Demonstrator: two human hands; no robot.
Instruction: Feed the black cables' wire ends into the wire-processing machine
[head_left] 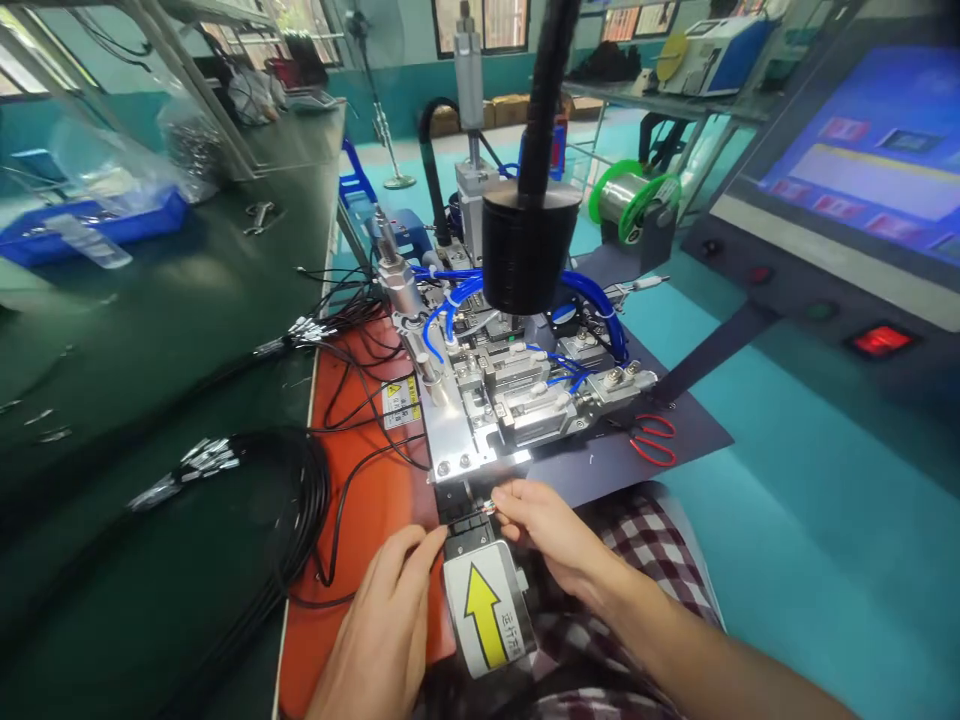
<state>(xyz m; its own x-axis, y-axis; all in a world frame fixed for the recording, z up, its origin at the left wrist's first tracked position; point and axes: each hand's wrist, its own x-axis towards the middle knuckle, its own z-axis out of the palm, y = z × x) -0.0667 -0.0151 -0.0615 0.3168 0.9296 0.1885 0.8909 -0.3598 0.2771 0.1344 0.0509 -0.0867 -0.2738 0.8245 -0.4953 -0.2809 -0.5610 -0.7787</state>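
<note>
My right hand (536, 522) is closed in a pinch on thin coloured wires (489, 507), at the right side of a small black fixture (469, 533). My left hand (390, 605) lies at the fixture's left edge, thumb and fingers drawn together; what they hold, if anything, is hidden. A black cable (330, 604) runs behind that hand. In front of the fixture sits a white block with a yellow arrow (484, 612). Just beyond my hands stands a metal machine (517, 400) with cylinders and blue air hoses (454, 310).
Coiled black cables (307, 500) with bundled silvery ends (210, 458) lie on the dark green table (187, 330) and orange surface (375, 510). Red-handled scissors (652, 440) rest right of the machine. A black nozzle (531, 250) hangs above it; a control screen (870, 170) stands right, behind a wire spool (630, 200).
</note>
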